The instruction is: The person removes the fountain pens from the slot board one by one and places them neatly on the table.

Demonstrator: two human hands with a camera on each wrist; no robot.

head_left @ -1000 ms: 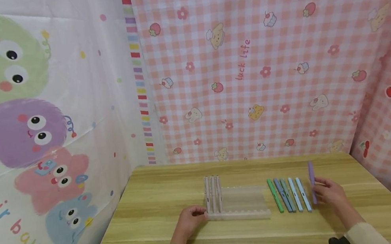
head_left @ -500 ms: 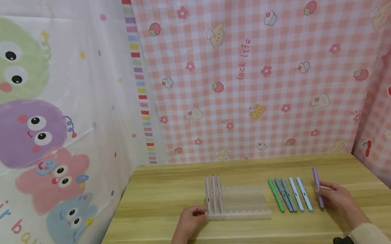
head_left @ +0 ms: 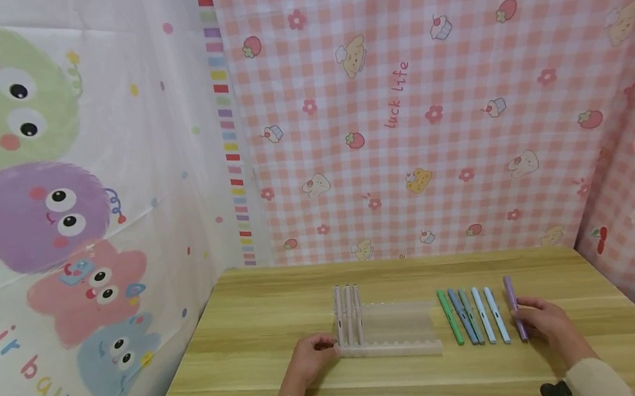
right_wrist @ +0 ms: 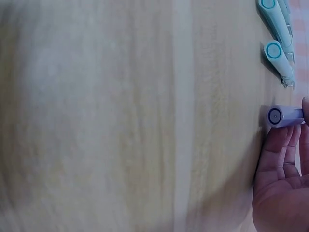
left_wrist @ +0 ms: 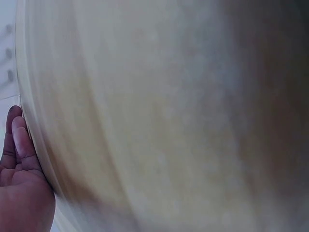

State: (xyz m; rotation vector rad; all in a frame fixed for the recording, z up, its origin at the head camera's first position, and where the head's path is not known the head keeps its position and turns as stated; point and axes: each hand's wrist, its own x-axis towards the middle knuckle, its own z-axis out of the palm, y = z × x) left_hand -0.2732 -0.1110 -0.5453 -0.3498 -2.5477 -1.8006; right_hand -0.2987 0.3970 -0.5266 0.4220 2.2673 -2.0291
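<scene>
In the head view my right hand pinches a purple pen at the right end of a row of pens. The right wrist view shows the round end of the purple pen at the fingertips, close over the table. My left hand grips the near left corner of a clear pen rack with a notched front ledge. Several pinkish-grey pens lie side by side in the rack's left part. In the left wrist view only part of the left hand shows, fingers slightly bent.
Between rack and purple pen lie a green pen, a blue pen, a grey-green pen and two light blue pens. A black object sits by the right sleeve. Patterned curtains stand behind the wooden table.
My right hand has moved the purple pen slightly right and nearer to me, and the pen now slants like the row beside it. The left hand and rack stay put.
</scene>
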